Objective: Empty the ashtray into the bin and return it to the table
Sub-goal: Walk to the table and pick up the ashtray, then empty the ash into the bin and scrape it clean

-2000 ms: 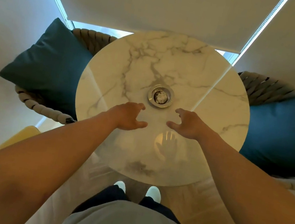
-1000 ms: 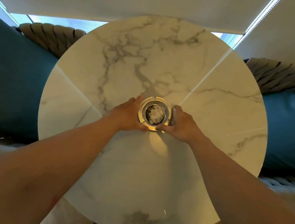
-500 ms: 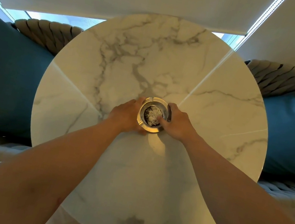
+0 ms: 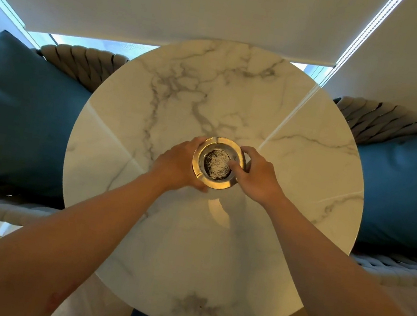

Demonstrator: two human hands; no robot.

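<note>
A round metal ashtray (image 4: 217,163) with grey ash in its bowl is over the middle of the round white marble table (image 4: 201,254). My left hand (image 4: 177,163) cups its left rim. My right hand (image 4: 255,176) grips its right rim, with the thumb inside the bowl. The ashtray looks slightly lifted and larger in view; whether it still touches the table I cannot tell. No bin is in view.
Two woven rope chairs flank the table, each with a dark teal cushion: one at the left (image 4: 20,113), one at the right (image 4: 408,187). A white roller blind (image 4: 201,3) hangs behind the table. My legs show under the table's near edge.
Both hands reached in from the table's near side and closed on the ashtray's rim. The ashtray now appears larger and nearer, and the view has pulled back slightly.
</note>
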